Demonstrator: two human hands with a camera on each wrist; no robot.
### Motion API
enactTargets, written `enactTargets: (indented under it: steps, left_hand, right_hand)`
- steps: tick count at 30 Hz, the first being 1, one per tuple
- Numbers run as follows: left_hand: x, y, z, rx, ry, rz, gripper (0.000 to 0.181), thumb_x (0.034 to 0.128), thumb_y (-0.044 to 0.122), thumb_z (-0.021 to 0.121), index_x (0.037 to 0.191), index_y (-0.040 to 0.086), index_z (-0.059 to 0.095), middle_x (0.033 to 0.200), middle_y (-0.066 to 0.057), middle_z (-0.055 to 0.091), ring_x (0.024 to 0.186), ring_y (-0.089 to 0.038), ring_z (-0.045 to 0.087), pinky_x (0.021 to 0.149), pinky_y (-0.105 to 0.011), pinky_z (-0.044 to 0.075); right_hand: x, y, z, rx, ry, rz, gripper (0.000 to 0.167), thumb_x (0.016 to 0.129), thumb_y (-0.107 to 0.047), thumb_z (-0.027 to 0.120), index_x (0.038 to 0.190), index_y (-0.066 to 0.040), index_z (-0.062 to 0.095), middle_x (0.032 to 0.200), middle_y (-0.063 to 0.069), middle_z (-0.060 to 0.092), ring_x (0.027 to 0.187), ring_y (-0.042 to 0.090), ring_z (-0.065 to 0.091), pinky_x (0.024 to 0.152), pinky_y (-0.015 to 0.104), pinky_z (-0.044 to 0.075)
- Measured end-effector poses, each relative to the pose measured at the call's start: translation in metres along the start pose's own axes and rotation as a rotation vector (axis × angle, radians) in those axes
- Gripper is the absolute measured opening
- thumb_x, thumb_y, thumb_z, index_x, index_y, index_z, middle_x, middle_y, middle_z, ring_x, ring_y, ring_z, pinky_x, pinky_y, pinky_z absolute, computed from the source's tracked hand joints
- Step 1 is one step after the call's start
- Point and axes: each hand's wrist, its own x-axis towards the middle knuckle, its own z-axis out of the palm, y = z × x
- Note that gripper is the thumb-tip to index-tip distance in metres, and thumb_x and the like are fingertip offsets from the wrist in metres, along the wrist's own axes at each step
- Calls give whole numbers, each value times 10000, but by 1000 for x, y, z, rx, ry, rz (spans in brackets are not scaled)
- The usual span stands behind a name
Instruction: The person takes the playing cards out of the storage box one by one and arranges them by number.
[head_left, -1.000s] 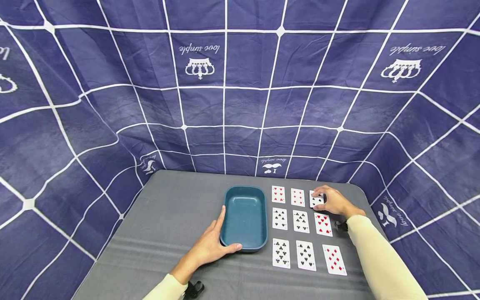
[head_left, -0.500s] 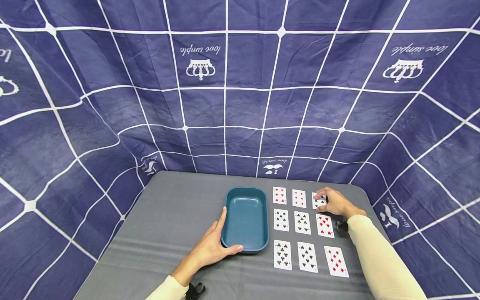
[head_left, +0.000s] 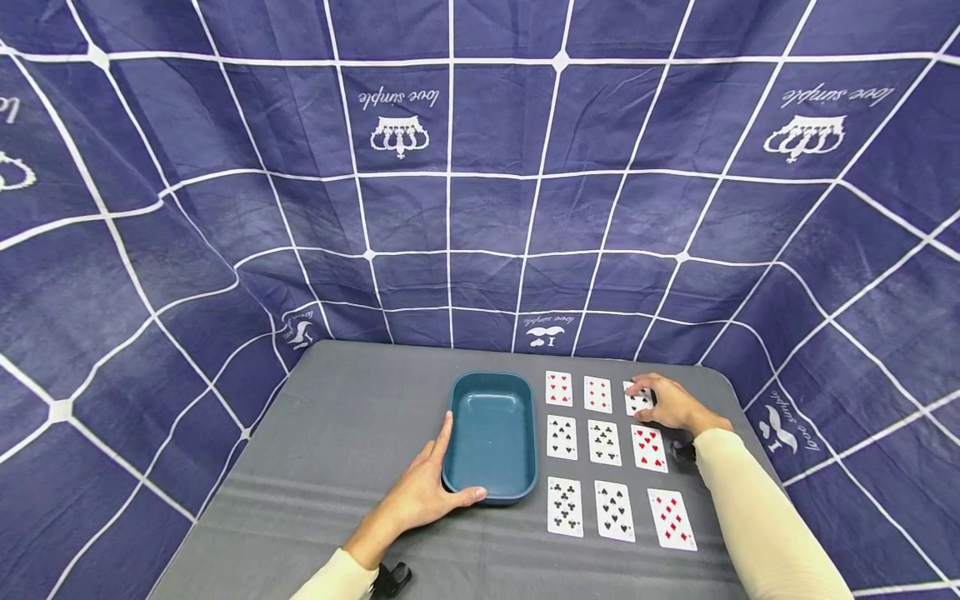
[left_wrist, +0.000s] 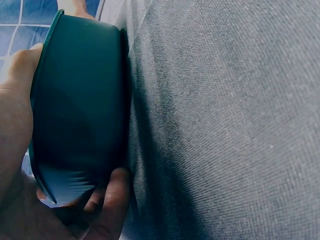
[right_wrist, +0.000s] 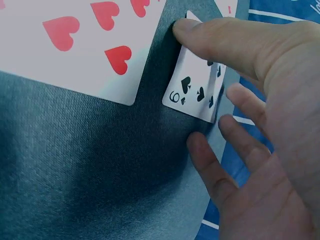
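Observation:
A blue rectangular tray [head_left: 491,437] stands upright on the grey table. My left hand [head_left: 420,492] holds its near-left corner, the thumb over the near rim and the fingers along the left outer wall. In the left wrist view, the fingertips [left_wrist: 116,190] reach low down the tray's side. At the far right, my right hand [head_left: 671,404] pinches a six of spades [head_left: 637,402] by its edges, low at the table. The thumb [right_wrist: 192,32] lies at the card's near edge in the right wrist view, and part of the card is hidden behind it.
Face-up cards lie in three rows right of the tray, with a heart card [head_left: 648,448] in front of my right hand and a red diamond card [head_left: 597,394] to its left. Blue checked cloth [head_left: 487,208] hangs behind and beside the grey table [head_left: 330,417].
The six of spades and my right hand have shifted slightly to the right, at the end of its row. My left hand and the tray keep their places.

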Motion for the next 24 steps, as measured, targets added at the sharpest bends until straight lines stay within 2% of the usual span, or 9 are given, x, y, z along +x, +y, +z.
enactTargets:
  steps: [7, 13, 19, 24]
  left_hand:
    - [0, -4, 1, -15, -17, -21, 1457, 853, 728, 968, 1904, 266, 71, 1803, -327, 456, 1620, -523, 535, 1225, -739, 523]
    - [-2, -3, -5, -32, -15, -26, 1454, 843, 706, 986, 1903, 264, 93, 1811, -302, 463, 1630, -524, 530, 1241, -748, 504]
    - [-4, -4, -11, -11, -11, -38, 1424, 850, 736, 961, 1902, 272, 122, 1797, -301, 482, 1610, -510, 557, 1232, -734, 516]
    - [-6, -6, -21, 42, 3, -30, 1384, 881, 766, 920, 1902, 291, 115, 1751, -241, 536, 1569, -458, 601, 1204, -698, 547]
  right_hand:
    - [-8, -12, 5, 46, 100, 42, 354, 1030, -110, 879, 1333, 52, 795, 1598, 388, 615, 1504, 665, 561, 1253, 802, 433]
    - [-22, -33, 13, 30, 212, 6, 386, 1078, -133, 830, 1398, 69, 759, 1653, 392, 568, 1515, 675, 545, 1241, 819, 430]
    - [-43, -61, 23, -1, 281, 46, 521, 1098, -283, 830, 1519, 2, 717, 1766, 303, 479, 1559, 642, 499, 1199, 842, 441]
    - [-60, -88, 30, -77, 325, 70, 660, 1054, -435, 862, 1595, -106, 674, 1799, 236, 468, 1548, 607, 531, 1124, 855, 467]
